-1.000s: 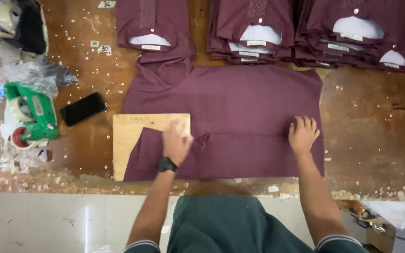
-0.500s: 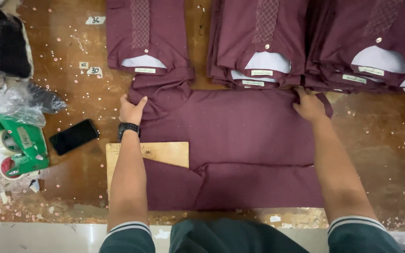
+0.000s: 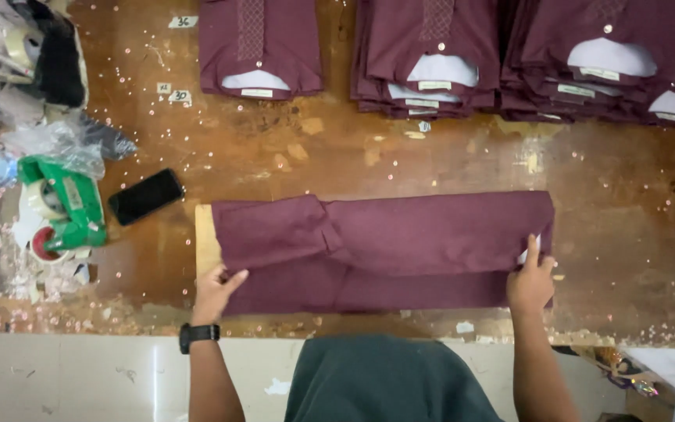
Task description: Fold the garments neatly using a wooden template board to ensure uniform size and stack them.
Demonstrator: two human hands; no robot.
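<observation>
Head view: since a moment ago my left hand (image 3: pixel 214 291) and right hand (image 3: pixel 530 280) have folded the maroon garment (image 3: pixel 384 246) into a band on the table (image 3: pixel 353 156) (folding board (image 3: pixel 206 238) beneath), grip pinching both ends.

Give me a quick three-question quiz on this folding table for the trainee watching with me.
1. True or false: the left hand rests at the left end of the folded maroon garment.
2. What lies under the garment's left end? A) wooden board B) phone C) tape dispenser
3. Fill in: the phone lies just right of the green ____.

Key:
1. True; the right hand is at the right end.
2. A, the wooden board shows at the left edge.
3. tape dispenser, on the table in front of the stacks of folded shirts.
</observation>
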